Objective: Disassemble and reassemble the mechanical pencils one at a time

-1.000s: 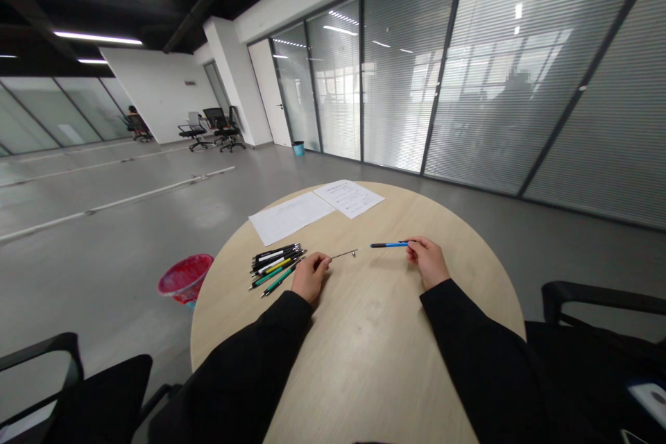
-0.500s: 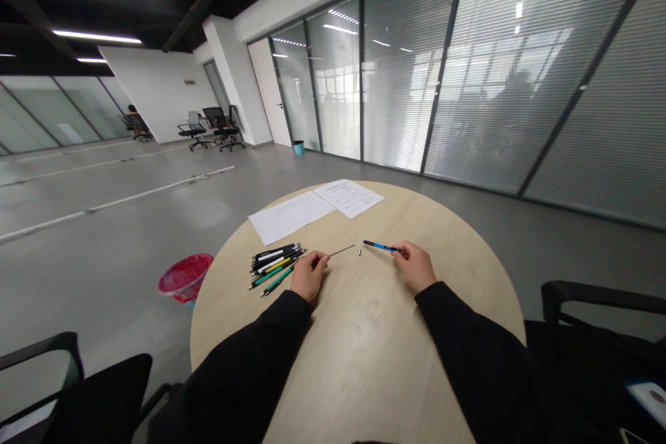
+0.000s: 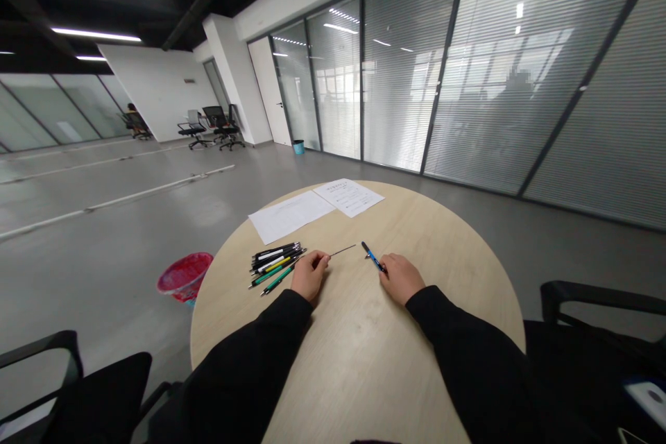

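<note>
Our right hand (image 3: 399, 279) pinched blue pen barrel (image 3: 373, 257) at its near end; left hand (image 3: 310, 275) pinched thin metal refill (image 3: 343, 250), its tip near barrel, above round wooden table (image 3: 364, 361). Loose pens (image 3: 275, 267) just left; two paper sheets (image 3: 348, 198) far.

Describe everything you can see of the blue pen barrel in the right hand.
The blue pen barrel is a slim tube that looks like glossy plastic, bright blue with a black far end. It lies on a slant, with the black end pointing away from the person and to the left. The right hand grips its near end, hiding that part. It sits just over the pale wood tabletop, though whether it touches the surface cannot be told.
</note>
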Tool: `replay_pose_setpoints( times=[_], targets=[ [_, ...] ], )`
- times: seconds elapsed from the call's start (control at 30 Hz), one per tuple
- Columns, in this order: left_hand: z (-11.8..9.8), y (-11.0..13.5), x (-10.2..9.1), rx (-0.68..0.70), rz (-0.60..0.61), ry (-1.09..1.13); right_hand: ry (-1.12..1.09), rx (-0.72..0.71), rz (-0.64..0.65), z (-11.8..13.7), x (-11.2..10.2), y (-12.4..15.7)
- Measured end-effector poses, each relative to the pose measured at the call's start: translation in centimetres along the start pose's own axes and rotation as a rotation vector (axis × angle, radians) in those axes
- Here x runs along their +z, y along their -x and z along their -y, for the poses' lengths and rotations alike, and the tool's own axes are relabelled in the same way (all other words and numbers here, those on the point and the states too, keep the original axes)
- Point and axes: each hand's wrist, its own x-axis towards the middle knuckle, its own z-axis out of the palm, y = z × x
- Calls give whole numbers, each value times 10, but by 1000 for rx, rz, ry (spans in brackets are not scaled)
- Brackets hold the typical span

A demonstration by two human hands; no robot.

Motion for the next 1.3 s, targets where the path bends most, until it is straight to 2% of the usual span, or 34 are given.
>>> replay_pose_setpoints(
  times=[0.47, 0.83, 0.97, 1.13, 1.3],
  targets=[
    [-3, 2, 0, -11, 61, 15, -1, 0, -1, 5, 2, 1],
    [-8, 3, -1, -8, 98, 10, -29, 40, 5, 8, -6, 2],
    [-12, 4, -1, 18, 125, -4, -99, 26, -81, 5, -5, 1],
    [-15, 6, 1, 64, 188, -19, -237, -135, -275, 5, -7, -1],
    [-14, 7, 2, 88, 234, -4, -270, -209, -281, 7, -9, -1]
  ],
)
